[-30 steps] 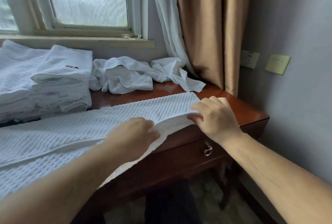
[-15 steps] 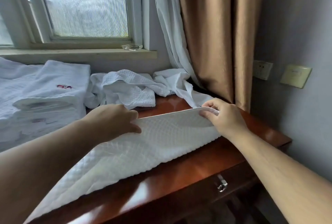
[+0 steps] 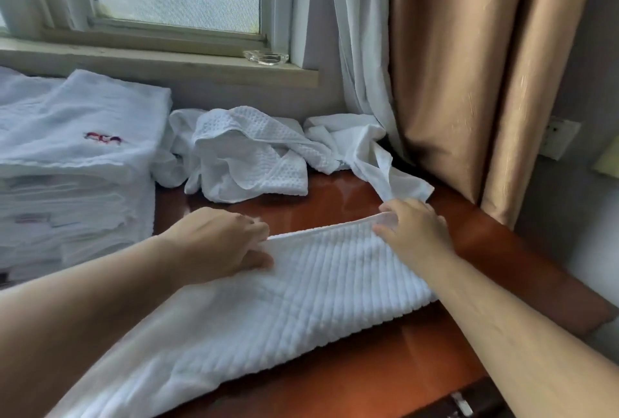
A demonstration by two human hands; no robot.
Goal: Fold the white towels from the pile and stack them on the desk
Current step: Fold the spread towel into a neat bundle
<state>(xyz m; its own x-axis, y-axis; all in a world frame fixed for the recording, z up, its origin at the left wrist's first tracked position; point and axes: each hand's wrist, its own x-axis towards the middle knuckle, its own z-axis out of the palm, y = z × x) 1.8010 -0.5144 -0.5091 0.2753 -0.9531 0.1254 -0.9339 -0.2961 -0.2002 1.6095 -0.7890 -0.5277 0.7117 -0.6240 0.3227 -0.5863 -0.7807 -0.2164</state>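
A long white ribbed towel (image 3: pixel 301 300) lies across the reddish wooden desk (image 3: pixel 385 377), its far edge lifted a little. My left hand (image 3: pixel 221 243) pinches that far edge near the middle. My right hand (image 3: pixel 412 230) pinches the same edge at its right corner. Behind them a crumpled pile of white towels (image 3: pixel 248 153) sits against the wall. A tall stack of folded white towels (image 3: pixel 73 163) with a red mark on top stands at the left.
A window with a sill runs along the back, with a glass ashtray (image 3: pixel 266 57) on it. White sheer and tan curtains (image 3: pixel 469 75) hang at the right, reaching the desk's back corner. Wall sockets (image 3: pixel 556 137) sit further right. A drawer handle (image 3: pixel 462 406) shows below the front edge.
Both hands carried the towel's near edge away from me, over the towel toward the far side of the desk. The towel now lies doubled and further back on the desk.
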